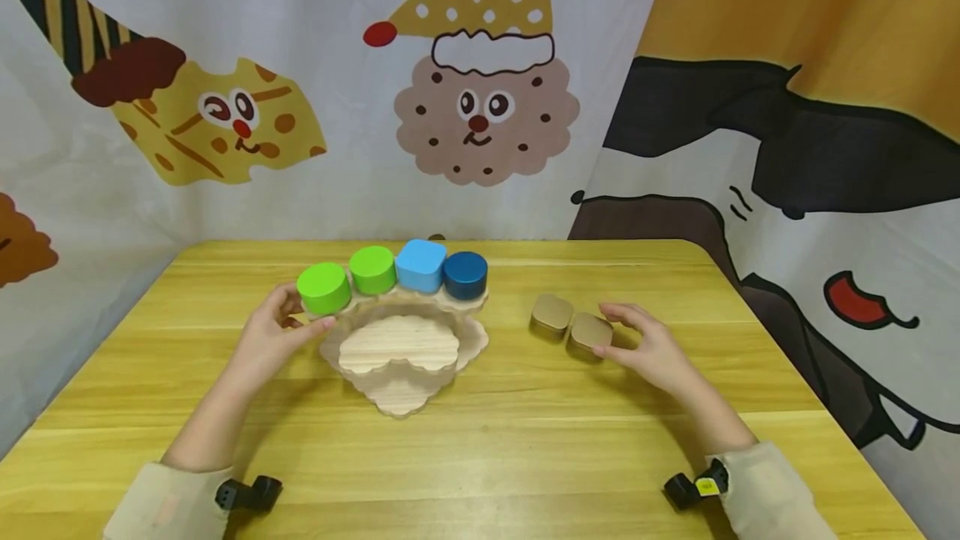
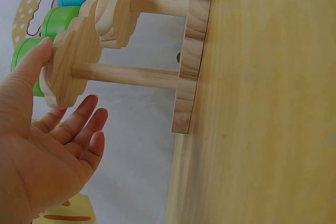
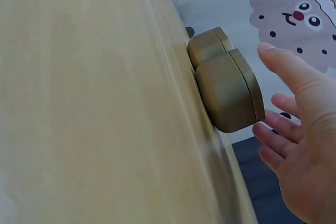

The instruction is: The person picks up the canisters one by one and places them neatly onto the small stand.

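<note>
A wooden tiered stand stands mid-table; its upper shelf sits on dowels. On that shelf are two green round tins, a light blue square tin and a dark blue round tin. My left hand is at the shelf's left end, fingers straight, thumb against the edge by the near green tin. Two tan tins lie side by side to the right. My right hand hovers open beside the nearer tan tin, without gripping it.
The yellow wooden table ends at its far edge just behind the stand. Cartoon-print curtains hang close around the back and right side. Black wrist cameras sit on both sleeves.
</note>
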### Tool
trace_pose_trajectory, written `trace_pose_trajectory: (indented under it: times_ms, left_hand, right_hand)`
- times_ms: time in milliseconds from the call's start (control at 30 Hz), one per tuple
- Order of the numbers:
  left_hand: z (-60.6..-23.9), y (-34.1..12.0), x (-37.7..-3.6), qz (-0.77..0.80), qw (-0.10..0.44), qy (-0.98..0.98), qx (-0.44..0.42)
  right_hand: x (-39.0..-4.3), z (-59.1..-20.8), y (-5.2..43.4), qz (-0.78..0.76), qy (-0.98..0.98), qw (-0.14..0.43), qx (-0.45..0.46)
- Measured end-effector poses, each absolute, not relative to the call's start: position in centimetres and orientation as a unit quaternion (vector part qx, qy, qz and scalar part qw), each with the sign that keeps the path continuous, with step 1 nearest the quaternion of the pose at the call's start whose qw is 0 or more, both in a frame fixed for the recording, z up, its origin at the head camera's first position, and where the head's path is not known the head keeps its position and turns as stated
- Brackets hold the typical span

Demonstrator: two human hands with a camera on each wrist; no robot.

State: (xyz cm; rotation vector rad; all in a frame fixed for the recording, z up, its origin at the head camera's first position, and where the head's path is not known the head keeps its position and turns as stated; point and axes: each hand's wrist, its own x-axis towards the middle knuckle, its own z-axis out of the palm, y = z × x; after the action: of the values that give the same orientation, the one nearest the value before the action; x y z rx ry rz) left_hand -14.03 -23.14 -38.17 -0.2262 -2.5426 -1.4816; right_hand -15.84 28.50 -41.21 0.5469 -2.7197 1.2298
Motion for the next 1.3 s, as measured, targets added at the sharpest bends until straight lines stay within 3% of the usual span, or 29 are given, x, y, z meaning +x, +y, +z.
trace_pose_trajectory:
  times_ms: [233, 433, 767, 1300]
  left_hand:
    - [-38.2, -23.2, -14.0, -0.5, 0.095, -0.857, -0.078]
    - [-38.1, -23.1, -14.1, -0.499, 0.094, -0.858, -0.076]
    - [-38.1, -23.1, -14.0, -0.502, 0.089, -0.857, -0.071]
    - [-38.1, -23.1, -14.1, -0.496, 0.088, -0.861, -0.07]
  right_hand:
    - [-14.8, -40.2, 27.7, 0.412, -0.891, 0.042, 0.183]
    - [-15.7, -42.3, 28.7, 0.411, -0.894, 0.033, 0.174]
    - [-15.5, -42.5, 28.6, 0.419, -0.894, 0.035, 0.158]
    - [-13.7, -39.3, 26.6, 0.425, -0.89, 0.047, 0.157]
